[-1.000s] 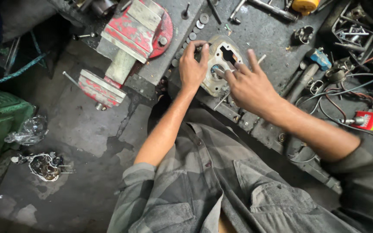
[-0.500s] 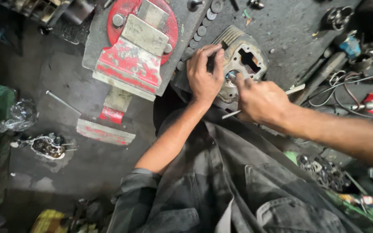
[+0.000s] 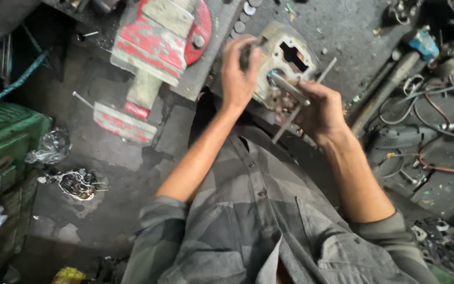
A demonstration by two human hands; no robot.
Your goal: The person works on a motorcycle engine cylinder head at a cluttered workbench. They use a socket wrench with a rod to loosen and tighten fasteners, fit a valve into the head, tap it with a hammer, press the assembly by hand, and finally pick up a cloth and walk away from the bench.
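Right hand now gripping thin metal rods, left hand still clamping engine casing

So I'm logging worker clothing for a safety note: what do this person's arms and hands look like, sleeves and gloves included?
Both hands, left hand and right hand, are bare, no gloves. The forearms are bare too, with grey checked shirt sleeves pushed up to about the elbows. No watch, rings or bands show.

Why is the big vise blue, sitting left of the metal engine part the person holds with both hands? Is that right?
Not quite. The head view shows the vise is red, not blue. It does sit left of the metal engine part, which the left hand and right hand both hold.
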